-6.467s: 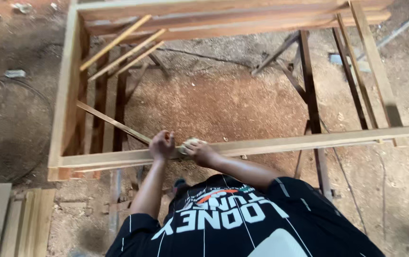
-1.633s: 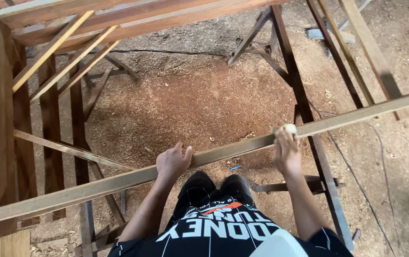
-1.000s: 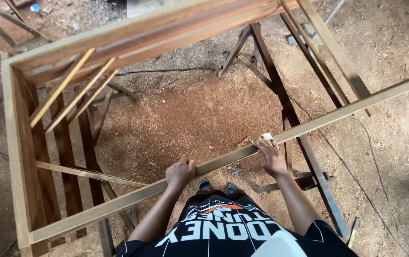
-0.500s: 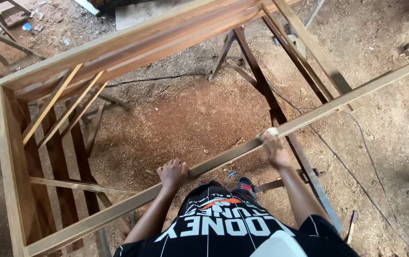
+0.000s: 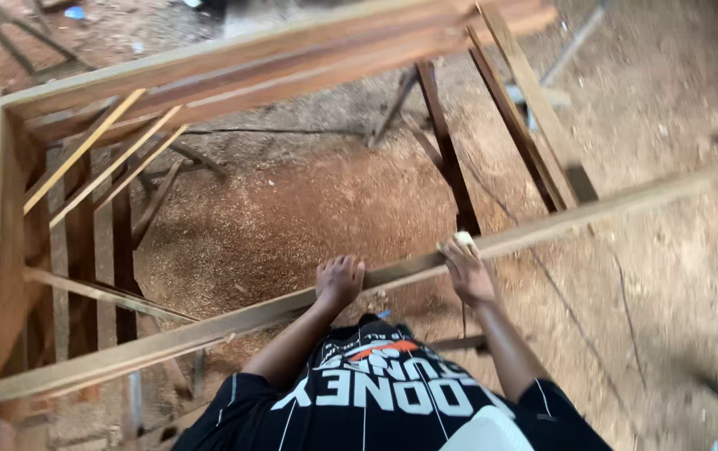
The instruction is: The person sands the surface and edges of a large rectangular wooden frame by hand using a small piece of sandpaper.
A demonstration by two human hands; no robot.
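A large open wooden frame stands in front of me on dark trestle legs. Its near rail runs across the view, rising to the right. My left hand rests on top of that rail with the fingers curled over it. To the right, my right hand presses a small pale pad, which looks like folded sandpaper, against the same rail. Both forearms reach forward from my black printed shirt at the bottom of the view.
Thin loose slats lean inside the frame at the left. Dark trestle legs and further boards stand at the right. The floor is reddish earth covered in sawdust. A cable runs across the ground on the right.
My right hand with the pad has slid left along the near rail over the last moments. The left hand stays on the rail. The camera has tilted, so the frame looks more slanted.
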